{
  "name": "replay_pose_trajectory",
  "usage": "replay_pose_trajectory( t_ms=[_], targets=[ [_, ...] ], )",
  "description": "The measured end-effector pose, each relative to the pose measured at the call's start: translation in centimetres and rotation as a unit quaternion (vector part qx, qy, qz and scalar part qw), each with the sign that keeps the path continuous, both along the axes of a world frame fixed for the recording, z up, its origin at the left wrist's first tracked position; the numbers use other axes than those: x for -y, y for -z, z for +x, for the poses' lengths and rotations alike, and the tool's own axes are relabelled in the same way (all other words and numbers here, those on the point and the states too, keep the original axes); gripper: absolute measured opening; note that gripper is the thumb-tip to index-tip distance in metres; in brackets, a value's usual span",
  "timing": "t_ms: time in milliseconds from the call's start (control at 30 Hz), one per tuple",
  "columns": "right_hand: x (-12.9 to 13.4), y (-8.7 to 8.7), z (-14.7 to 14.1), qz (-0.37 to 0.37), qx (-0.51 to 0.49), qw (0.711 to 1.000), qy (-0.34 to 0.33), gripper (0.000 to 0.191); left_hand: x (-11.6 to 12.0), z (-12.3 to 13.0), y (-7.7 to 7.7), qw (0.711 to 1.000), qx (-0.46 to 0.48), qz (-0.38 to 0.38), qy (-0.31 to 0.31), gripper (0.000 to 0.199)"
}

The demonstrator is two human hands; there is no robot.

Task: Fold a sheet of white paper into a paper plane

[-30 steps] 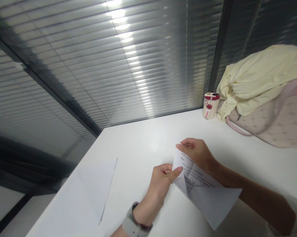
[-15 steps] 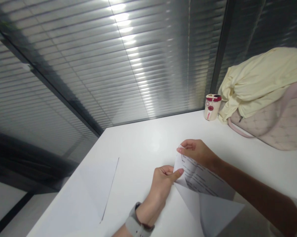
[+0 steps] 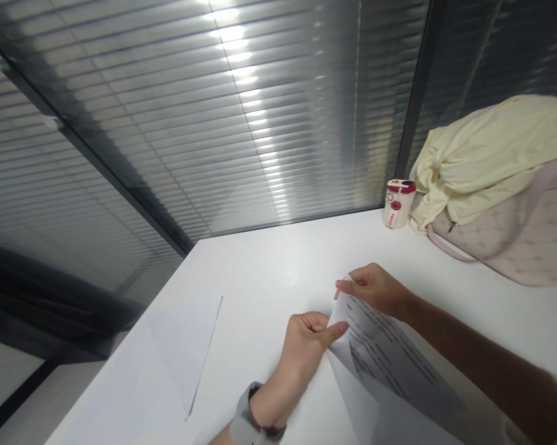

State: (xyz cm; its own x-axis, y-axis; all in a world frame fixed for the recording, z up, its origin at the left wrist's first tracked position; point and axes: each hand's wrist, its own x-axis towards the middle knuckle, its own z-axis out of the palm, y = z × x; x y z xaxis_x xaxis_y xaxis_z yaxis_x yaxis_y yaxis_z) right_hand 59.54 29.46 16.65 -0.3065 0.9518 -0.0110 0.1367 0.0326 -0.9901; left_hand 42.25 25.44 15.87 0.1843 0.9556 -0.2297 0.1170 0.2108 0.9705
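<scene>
A printed sheet of paper [image 3: 389,352] with dark lines of text is held up, slanting, above the table. My left hand [image 3: 309,340], with a grey watch on its wrist, pinches the sheet's left edge between thumb and fingers. Higher up, my right hand [image 3: 375,287] grips the top corner, its thumb on the printed face. A blank white part of the paper hangs below, overlapping the printed face; whether it is a fold or a second sheet I cannot tell.
White paper [image 3: 167,364] lies on the left of the white table [image 3: 278,266]. A cream and red coffee cup [image 3: 399,204] stands at the back right, beside a pink bag [image 3: 528,228] with a pale yellow cloth [image 3: 491,154] over it. Blinds [image 3: 260,111] rise behind the table.
The paper's lower blank part has swung down and more of the printed face shows. My right hand has shifted slightly right with the corner; my left hand's pinch stays nearly in place.
</scene>
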Motion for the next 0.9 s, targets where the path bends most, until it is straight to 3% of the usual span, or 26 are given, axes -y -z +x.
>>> replay_pose_trajectory(
  t_ms=[167,267,333,400,500,567,667,733,900],
  targets=[
    [0.1,0.0,0.2,0.017,-0.024,0.999,-0.039,0.042,-0.3,-0.4,0.3,1.000,-0.007,-0.001,0.011,0.044],
    [0.1,0.0,0.3,0.015,-0.023,0.997,-0.070,0.036,-0.5,-0.8,0.7,1.000,-0.023,0.003,0.021,0.045],
    [0.0,-0.3,0.6,0.051,-0.006,0.996,-0.078,0.040,-0.6,-0.9,0.8,0.999,-0.042,0.011,0.033,0.047],
    [0.1,-1.2,0.8,0.143,0.055,0.985,-0.073,0.045,-0.5,-0.8,0.9,0.997,-0.064,0.020,0.046,0.048],
    [0.2,-2.8,0.6,0.291,0.234,0.920,-0.120,0.019,-0.4,-0.4,1.0,0.994,-0.090,0.027,0.062,0.049],
    [0.2,-3.4,0.0,0.322,0.342,0.863,-0.188,0.006,-0.3,-0.2,1.1,0.992,-0.101,0.034,0.062,0.047],
    [0.2,-3.3,-0.9,0.333,0.403,0.814,-0.253,0.016,-0.1,-0.2,1.1,0.991,-0.106,0.046,0.061,0.047],
    [0.0,-3.0,-1.1,0.335,0.396,0.815,-0.259,0.019,-0.1,-0.4,1.0,0.991,-0.110,0.045,0.066,0.047],
    [-0.6,-3.8,1.0,0.296,0.358,0.864,-0.197,0.011,-0.1,-0.9,0.7,0.989,-0.128,0.039,0.059,0.045]
  ],
)
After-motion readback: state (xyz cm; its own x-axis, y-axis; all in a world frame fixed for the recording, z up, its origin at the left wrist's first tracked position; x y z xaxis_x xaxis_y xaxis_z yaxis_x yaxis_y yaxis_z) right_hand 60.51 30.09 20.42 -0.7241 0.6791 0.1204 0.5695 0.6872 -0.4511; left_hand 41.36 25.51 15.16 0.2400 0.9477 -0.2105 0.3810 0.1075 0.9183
